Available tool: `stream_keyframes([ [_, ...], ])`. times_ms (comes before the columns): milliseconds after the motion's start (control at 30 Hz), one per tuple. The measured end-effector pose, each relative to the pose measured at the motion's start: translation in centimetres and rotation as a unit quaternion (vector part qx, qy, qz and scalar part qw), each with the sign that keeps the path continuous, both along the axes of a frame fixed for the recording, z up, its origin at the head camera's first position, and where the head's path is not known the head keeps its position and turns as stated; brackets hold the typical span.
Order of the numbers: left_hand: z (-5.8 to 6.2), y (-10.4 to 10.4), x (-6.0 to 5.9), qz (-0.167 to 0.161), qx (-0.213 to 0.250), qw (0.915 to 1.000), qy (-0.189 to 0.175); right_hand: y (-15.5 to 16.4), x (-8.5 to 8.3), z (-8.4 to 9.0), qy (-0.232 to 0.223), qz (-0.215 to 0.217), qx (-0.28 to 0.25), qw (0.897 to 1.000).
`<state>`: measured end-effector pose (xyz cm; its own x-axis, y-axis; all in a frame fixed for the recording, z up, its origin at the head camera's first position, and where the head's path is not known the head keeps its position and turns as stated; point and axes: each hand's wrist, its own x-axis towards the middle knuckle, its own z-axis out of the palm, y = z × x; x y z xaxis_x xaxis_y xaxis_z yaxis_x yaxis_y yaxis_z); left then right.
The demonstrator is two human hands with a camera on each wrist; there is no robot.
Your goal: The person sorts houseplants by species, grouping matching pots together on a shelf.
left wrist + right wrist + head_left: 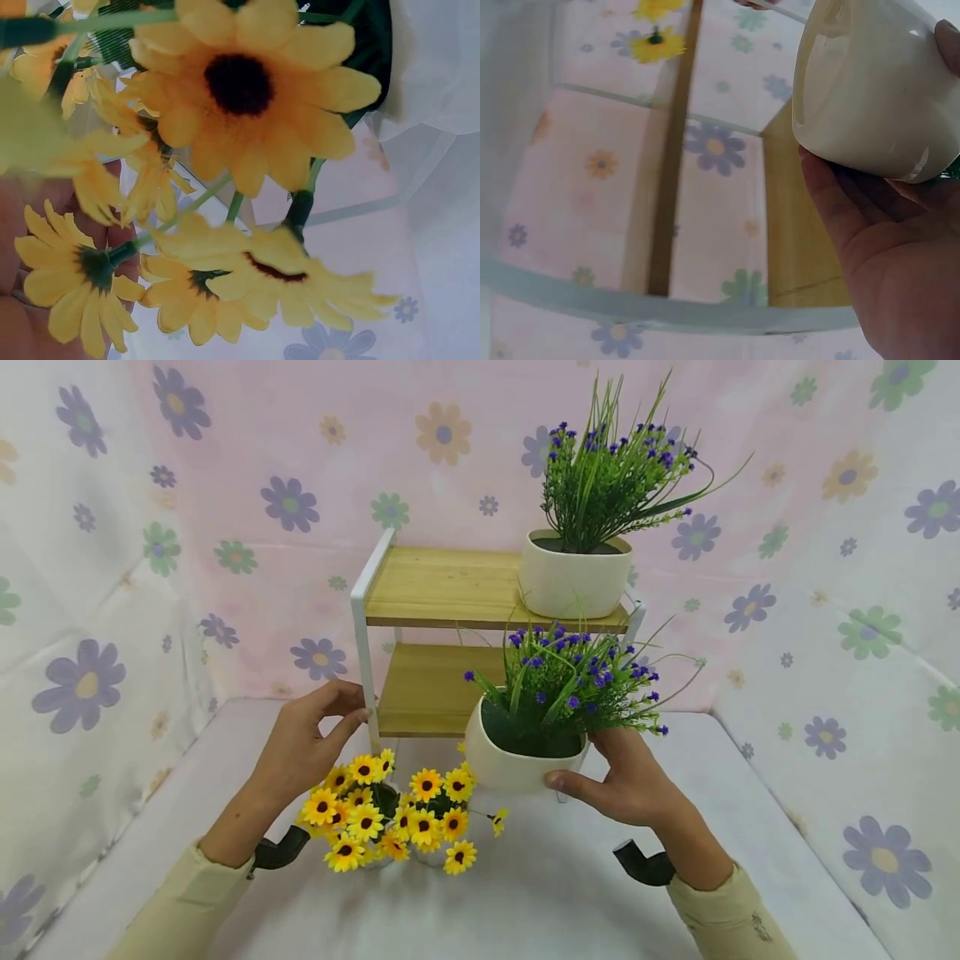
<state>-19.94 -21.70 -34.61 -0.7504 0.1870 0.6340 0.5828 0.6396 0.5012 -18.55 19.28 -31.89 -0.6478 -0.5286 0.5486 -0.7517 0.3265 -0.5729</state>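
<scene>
Cream sleeve at lower left of the head view led to the left hand (300,745), raised at centre left with thumb and fingertips pinching the white upright of the two-tier wooden shelf (365,635), probably to steady it. Just below that hand, yellow daisy bunches (390,814) stood on the tabletop (562,893); in the left wrist view their blooms (247,97) filled the frame. Right of centre, the right hand (630,781) held the white pot of purple flowers (517,760) off the tabletop, tilted, in front of the lower shelf; palm cupped its base (870,82), thumb along the front. Upper right: a matching potted plant (576,578) sat on the top board.
</scene>
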Motion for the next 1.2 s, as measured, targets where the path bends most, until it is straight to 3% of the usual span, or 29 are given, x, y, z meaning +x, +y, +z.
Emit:
stream_keyframes([
  [233, -0.2, 0.2, -0.1, -0.005, 0.007, 0.9999, -0.006, -1.0, 0.3, 2.3, 0.019, -0.004, -0.014, 1.0],
  [533, -0.1, 0.0, -0.1, -0.002, 0.003, 1.0, 0.001, -3.2, -0.9, 6.6, 0.051, 0.073, -0.078, 0.993],
  [700, -0.1, 0.0, 0.0, -0.003, 0.005, 1.0, 0.003, -4.6, -1.2, 8.4, 0.037, 0.072, -0.107, 0.991],
  [1200, -0.5, -0.2, -0.2, -0.012, 0.012, 0.9998, 0.006, -8.0, -2.7, 11.1, 0.024, 0.07, -0.124, 0.99],
])
